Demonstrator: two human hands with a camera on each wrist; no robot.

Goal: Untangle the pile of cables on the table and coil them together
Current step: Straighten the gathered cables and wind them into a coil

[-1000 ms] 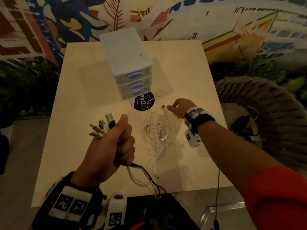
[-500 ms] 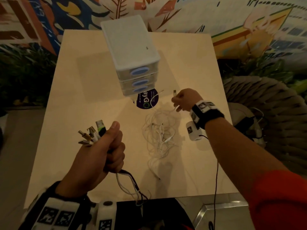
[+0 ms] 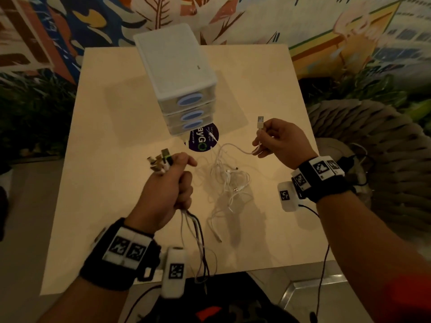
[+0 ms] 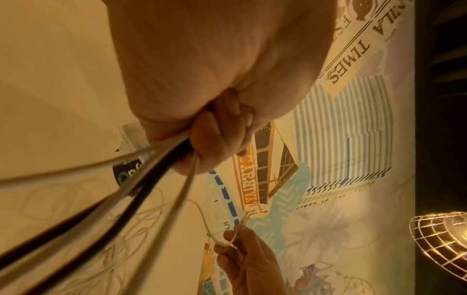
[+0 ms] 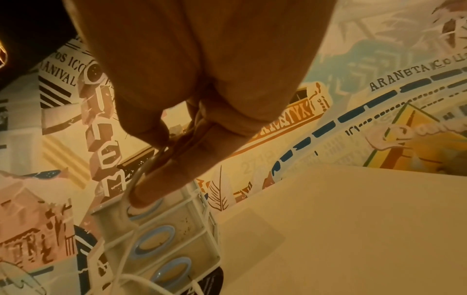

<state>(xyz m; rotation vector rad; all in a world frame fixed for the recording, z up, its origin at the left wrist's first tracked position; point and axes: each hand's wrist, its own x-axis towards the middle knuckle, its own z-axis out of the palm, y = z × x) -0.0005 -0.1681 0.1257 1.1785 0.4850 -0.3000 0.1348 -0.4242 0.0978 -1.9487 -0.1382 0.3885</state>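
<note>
**Pulling one white cable free of the tangle**

Drawing slowly seems best: my right hand [image 3: 278, 142] pinches a white cable [image 3: 238, 149] just below its USB plug [image 3: 260, 122], and I'd lift it away from the pile [image 3: 227, 183] on the bench [image 3: 116, 127], easing wherever a loop snags. My left hand [image 3: 166, 191] is clenched around the bundle of freed cables [image 3: 161, 162], plugs up, tails hanging past the bench's near edge. Compared with a second ago, the right hand has risen with the plug, and the cable now trails clear.
</note>
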